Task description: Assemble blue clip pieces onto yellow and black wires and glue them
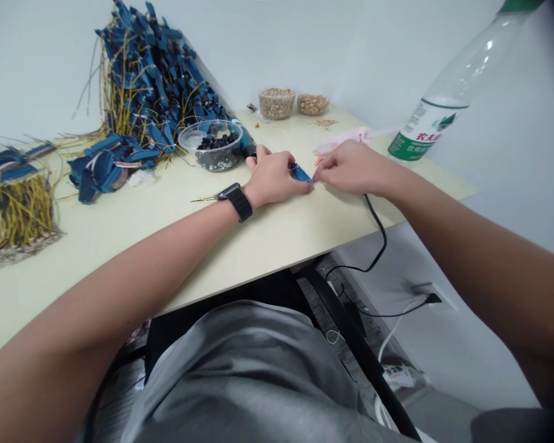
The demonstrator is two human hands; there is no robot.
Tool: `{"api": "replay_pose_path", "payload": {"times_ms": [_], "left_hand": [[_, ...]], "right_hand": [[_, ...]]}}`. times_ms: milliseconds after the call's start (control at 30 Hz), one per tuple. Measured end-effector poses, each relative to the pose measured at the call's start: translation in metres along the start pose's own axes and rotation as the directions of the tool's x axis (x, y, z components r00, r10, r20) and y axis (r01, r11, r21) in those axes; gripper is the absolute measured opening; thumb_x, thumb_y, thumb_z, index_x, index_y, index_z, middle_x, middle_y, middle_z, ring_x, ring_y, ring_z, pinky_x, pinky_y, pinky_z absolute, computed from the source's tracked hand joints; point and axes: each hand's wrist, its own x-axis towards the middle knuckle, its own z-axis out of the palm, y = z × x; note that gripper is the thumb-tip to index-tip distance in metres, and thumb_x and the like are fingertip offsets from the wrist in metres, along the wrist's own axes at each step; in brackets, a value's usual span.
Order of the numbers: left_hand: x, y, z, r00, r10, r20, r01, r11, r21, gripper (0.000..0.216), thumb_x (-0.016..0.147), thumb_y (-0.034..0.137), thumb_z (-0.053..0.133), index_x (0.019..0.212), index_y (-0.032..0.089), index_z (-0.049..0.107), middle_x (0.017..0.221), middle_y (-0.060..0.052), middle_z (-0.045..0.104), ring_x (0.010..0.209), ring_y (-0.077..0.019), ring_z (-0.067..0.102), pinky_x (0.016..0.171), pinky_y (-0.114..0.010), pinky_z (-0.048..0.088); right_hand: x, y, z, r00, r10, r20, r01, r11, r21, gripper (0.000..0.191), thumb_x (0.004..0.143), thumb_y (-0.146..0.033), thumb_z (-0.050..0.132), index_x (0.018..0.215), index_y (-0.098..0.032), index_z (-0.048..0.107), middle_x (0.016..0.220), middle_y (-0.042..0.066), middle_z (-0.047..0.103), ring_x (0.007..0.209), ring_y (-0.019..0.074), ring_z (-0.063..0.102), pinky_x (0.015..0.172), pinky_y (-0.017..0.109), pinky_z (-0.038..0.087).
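Observation:
My left hand (274, 177), with a black watch on its wrist, rests on the pale table (120, 234) with its fingers closed round a small blue piece (301, 173). My right hand (346, 166) meets it from the right, fingers pinched at the same blue piece's tip. A dark teal tool (244, 143) lies just behind my left hand. A black cable (376, 224) runs from under my right hand over the table edge.
A large heap of blue pieces with yellow wires (152, 86) fills the back left, with more bundles (18, 209) at the left edge. A clear tub of dark bits (215, 144), two cups of tan bits (277, 103), a pink item (344, 140) and a water bottle (443, 92) stand behind.

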Motion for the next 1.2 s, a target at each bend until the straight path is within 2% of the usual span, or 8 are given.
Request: {"api": "replay_pose_path", "payload": {"times_ms": [133,233,333,400,600,800,1033,1200], "left_hand": [[0.0,0.0,0.001,1.0,0.002,-0.009,-0.002,1.0,0.001,0.066,0.082,0.065,0.103,0.135,0.03,0.087,0.136,-0.017,0.086,0.163,-0.061,0.05,0.131,-0.078,0.044],[0.0,0.001,0.0,1.0,-0.013,0.001,0.013,1.0,0.005,0.067,0.085,0.064,0.103,0.138,0.027,0.088,0.138,-0.018,0.086,0.163,-0.0602,0.051,0.131,-0.075,0.043],[0.0,0.001,-0.001,1.0,-0.02,0.013,0.02,1.0,0.01,0.069,0.088,0.064,0.103,0.142,0.024,0.087,0.14,-0.019,0.086,0.164,-0.0603,0.051,0.13,-0.073,0.043],[0.0,0.002,-0.002,1.0,-0.016,0.018,0.016,1.0,0.008,0.068,0.089,0.063,0.104,0.142,0.024,0.087,0.14,-0.019,0.086,0.164,-0.0604,0.051,0.129,-0.072,0.044],[-0.001,0.003,-0.001,1.0,-0.014,0.008,0.014,1.0,0.008,0.065,0.089,0.059,0.104,0.141,0.023,0.088,0.137,-0.019,0.086,0.163,-0.0611,0.052,0.128,-0.073,0.044],[0.001,0.002,0.002,1.0,-0.005,-0.01,0.006,1.0,0.019,0.065,0.088,0.059,0.104,0.14,0.023,0.088,0.136,-0.019,0.086,0.162,-0.0615,0.053,0.129,-0.074,0.045],[0.001,0.003,0.002,1.0,-0.009,-0.013,0.009,1.0,0.022,0.066,0.087,0.06,0.104,0.138,0.021,0.089,0.134,-0.02,0.086,0.161,-0.0612,0.054,0.128,-0.074,0.045],[0.001,0.003,0.002,1.0,-0.008,-0.017,0.008,1.0,0.013,0.066,0.086,0.06,0.103,0.137,0.021,0.089,0.134,-0.019,0.086,0.161,-0.0611,0.054,0.129,-0.074,0.046]], "right_hand": [[0.001,-0.004,-0.001,1.0,0.004,-0.029,-0.003,1.0,0.028,0.02,0.104,-0.008,0.081,0.097,-0.022,0.094,0.12,0.015,0.094,0.115,0.0351,0.083,0.1,0.042,0.062],[0.006,-0.011,0.002,0.996,0.004,-0.089,0.0,0.999,0.039,0.022,0.104,-0.007,0.08,0.106,-0.021,0.098,0.125,0.017,0.095,0.12,0.0384,0.086,0.108,0.044,0.066],[0.013,-0.019,0.007,0.996,0.028,-0.09,-0.025,0.999,0.036,0.034,0.105,-0.006,0.074,0.123,-0.018,0.101,0.125,0.019,0.096,0.122,0.0404,0.087,0.109,0.046,0.068],[0.018,-0.023,0.01,0.996,0.049,-0.076,-0.047,0.998,0.029,0.038,0.106,-0.006,0.072,0.127,-0.016,0.102,0.124,0.02,0.097,0.12,0.0407,0.088,0.106,0.047,0.069],[0.03,-0.016,0.016,0.993,0.039,-0.11,-0.029,0.995,0.095,0.025,0.097,-0.009,0.08,0.104,-0.022,0.1,0.102,0.015,0.092,0.104,0.0391,0.086,0.102,0.051,0.07],[0.038,-0.008,0.02,0.991,0.033,-0.129,-0.012,0.987,0.159,0.021,0.093,-0.009,0.084,0.097,-0.024,0.099,0.086,0.012,0.084,0.093,0.0393,0.081,0.099,0.057,0.069],[0.043,-0.003,0.024,0.988,0.015,-0.153,0.006,0.99,0.139,0.015,0.091,-0.015,0.086,0.093,-0.026,0.096,0.085,0.011,0.085,0.086,0.0363,0.078,0.092,0.055,0.068],[0.041,-0.005,0.022,0.99,0.003,-0.138,0.016,0.99,0.137,0.014,0.091,-0.017,0.086,0.096,-0.026,0.096,0.09,0.013,0.087,0.091,0.0374,0.08,0.093,0.054,0.068]]}}
